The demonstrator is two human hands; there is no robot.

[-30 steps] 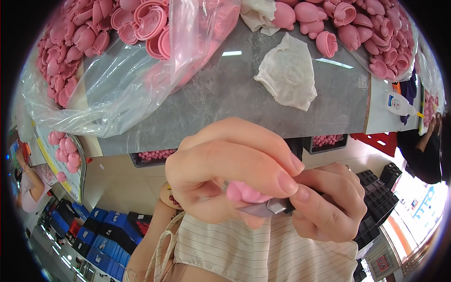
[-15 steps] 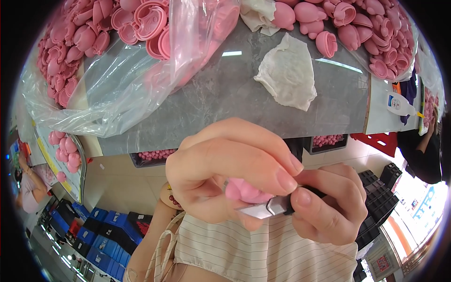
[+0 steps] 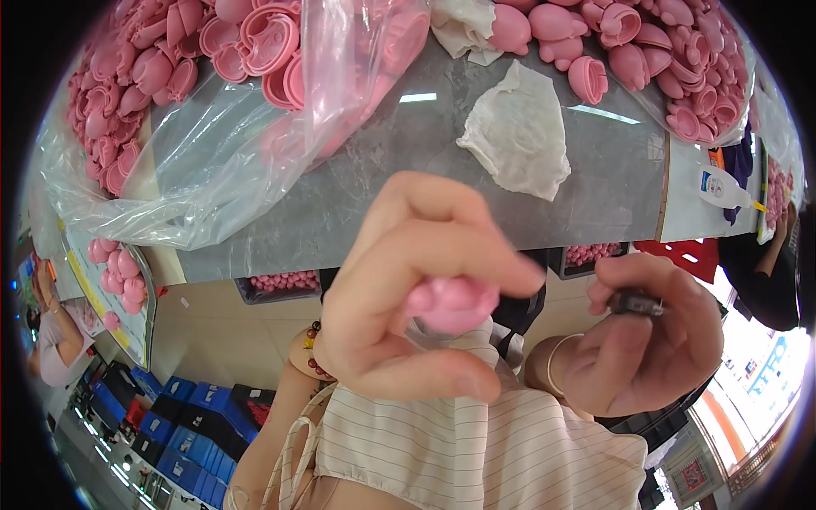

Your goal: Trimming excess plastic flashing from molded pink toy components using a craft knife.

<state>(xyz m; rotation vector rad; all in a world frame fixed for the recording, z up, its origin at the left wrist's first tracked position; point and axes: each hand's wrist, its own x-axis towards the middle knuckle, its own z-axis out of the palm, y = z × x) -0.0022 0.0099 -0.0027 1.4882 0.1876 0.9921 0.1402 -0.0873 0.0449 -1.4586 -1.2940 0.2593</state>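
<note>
My left hand [image 3: 408, 289] is raised close to the camera and pinches a small pink rubbery piece [image 3: 450, 303] between its thumb and fingers. To its right, my right hand [image 3: 654, 348] holds a small dark metal tool [image 3: 636, 302] near its fingertips, apart from the pink piece. Both hands hover in front of the edge of a grey table [image 3: 374, 195]. A striped shirt lies below them.
A clear plastic bag [image 3: 255, 127] spills pink moulded parts [image 3: 263, 42] over the table's left side. More pink parts [image 3: 663, 51] are heaped at the back right. A crumpled white cloth [image 3: 518, 132] lies mid-table. Another person [image 3: 769, 272] sits at the right edge.
The two hands were pressed together with the tool against the pink piece. Now they have come apart: my right hand has drawn the tool away to the right, my left keeps the pink piece.
</note>
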